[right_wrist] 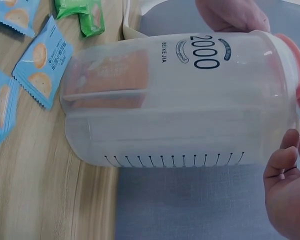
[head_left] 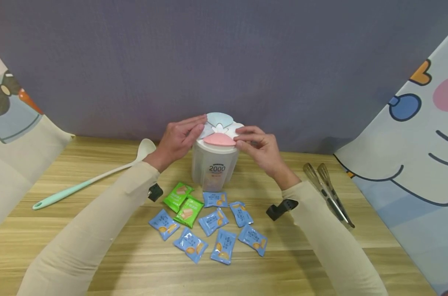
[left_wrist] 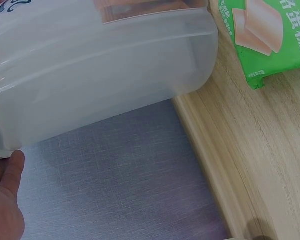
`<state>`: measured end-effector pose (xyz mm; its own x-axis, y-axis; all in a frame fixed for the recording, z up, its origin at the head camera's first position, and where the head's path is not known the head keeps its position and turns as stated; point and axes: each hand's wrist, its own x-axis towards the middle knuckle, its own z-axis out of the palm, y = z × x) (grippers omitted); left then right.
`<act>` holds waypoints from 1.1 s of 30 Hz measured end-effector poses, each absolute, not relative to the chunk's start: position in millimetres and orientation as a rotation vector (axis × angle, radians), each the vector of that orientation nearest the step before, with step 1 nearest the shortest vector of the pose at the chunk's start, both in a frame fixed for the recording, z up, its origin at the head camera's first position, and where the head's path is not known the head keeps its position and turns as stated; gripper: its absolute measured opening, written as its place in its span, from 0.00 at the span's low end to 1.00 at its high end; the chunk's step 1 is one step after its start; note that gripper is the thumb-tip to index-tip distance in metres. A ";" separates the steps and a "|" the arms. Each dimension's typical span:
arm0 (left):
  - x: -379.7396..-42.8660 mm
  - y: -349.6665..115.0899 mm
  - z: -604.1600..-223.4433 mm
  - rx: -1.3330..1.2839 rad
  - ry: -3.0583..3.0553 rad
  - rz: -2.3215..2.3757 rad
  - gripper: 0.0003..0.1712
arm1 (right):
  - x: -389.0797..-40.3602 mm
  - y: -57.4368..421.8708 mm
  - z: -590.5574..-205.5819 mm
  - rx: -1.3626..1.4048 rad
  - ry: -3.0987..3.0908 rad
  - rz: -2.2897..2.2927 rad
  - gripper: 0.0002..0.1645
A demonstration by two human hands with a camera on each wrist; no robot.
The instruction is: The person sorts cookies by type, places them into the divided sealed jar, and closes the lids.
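A translucent canister (head_left: 215,166) marked 2000 stands upright on the table, topped by a round lid with pink, pale blue and white flaps. My left hand (head_left: 179,137) rests at the lid's left side, fingers straight across its edge. On the opposite side, my right hand (head_left: 262,149) holds the lid's edge, thumb and index finger at the corner of the pink flap (head_left: 219,139). An orange-brown packet (right_wrist: 112,80) shows through the canister's wall near its bottom. Just in front lie two green snack packets (head_left: 183,203) and several blue biscuit packets (head_left: 224,246).
To the left lies a ladle (head_left: 94,179) with a mint-green handle, its white bowl behind my left forearm. Metal tongs (head_left: 329,193) lie at the right, beside my right sleeve. A grey fabric panel (head_left: 224,61) rises behind the wooden table (head_left: 153,279), with printed panels at both sides.
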<state>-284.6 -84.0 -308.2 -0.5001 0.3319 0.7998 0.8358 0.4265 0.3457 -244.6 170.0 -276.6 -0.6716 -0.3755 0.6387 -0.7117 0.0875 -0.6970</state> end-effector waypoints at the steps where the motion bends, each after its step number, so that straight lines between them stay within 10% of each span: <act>1: -284.5 -84.0 -307.9 -0.981 -2.037 -1.001 0.16 | -244.2 169.5 -276.2 1.075 -2.079 1.618 0.07; 33: -284.5 -82.5 -309.0 -0.960 -2.024 -0.978 0.16 | -231.6 155.7 -264.1 0.954 -2.207 1.413 0.06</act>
